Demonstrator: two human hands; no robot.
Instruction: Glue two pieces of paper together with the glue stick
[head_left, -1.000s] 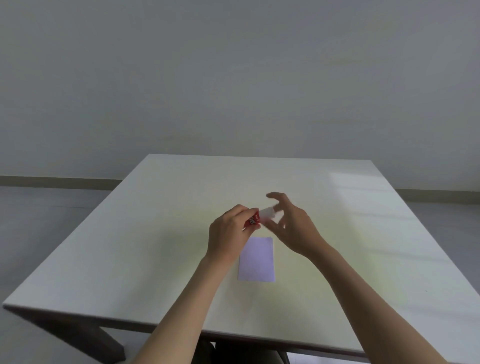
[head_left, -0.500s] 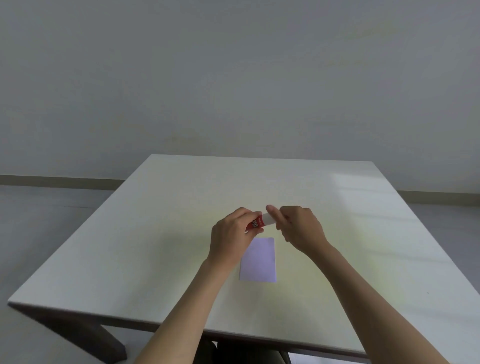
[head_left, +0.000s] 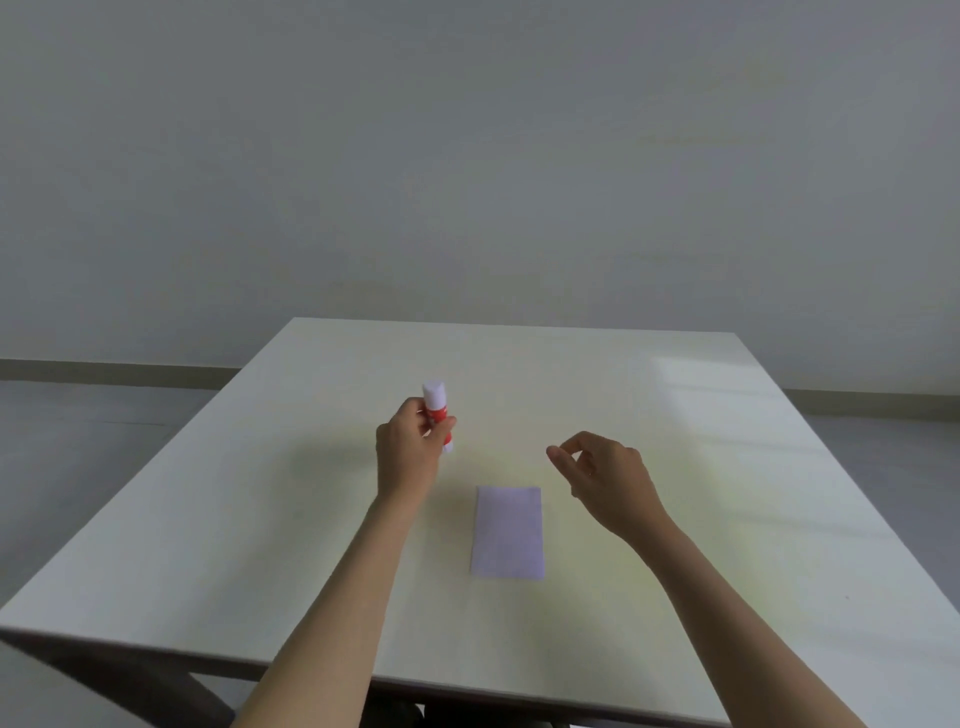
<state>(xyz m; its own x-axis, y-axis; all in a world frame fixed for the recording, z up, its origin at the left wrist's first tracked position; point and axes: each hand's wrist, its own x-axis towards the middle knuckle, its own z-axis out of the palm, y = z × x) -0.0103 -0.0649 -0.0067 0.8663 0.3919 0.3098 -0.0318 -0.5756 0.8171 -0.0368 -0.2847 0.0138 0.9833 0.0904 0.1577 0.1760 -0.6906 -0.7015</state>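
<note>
Item 1, paper (head_left: 508, 532): one lilac rectangle, thin, matte and square-cornered, lies flat near the front edge of the table (head_left: 727, 467), about midway between its left and right edges. Whether it is a single sheet or two stacked flush cannot be told; no second sheet shows apart from it. It has not shifted over the past second.

Item 2, right hand (head_left: 605, 478): empty, fingers loosely curled with thumb and forefinger a little apart, hovering just beyond the paper's far right corner. Half a second ago it was pinched at the white end of the stick; it has since drawn away to the right.

Item 3, left hand (head_left: 410, 457): closed around the glue stick (head_left: 437, 415), beyond the paper's far left corner, toward the table's middle. The stick has swung from lying across between both hands to standing nearly upright.

Item 4, glue stick: small smooth plastic cylinder, red body with white top and white base. The rounded white top reads as a cap on.

Reading: the hands have parted with the cap seemingly seated, so gluing looks finished and the stick is probably about to be set down.

Item 5, table: pale cream, smooth, faintly glossy, squarish, with light reflected near its far right corner.
</note>
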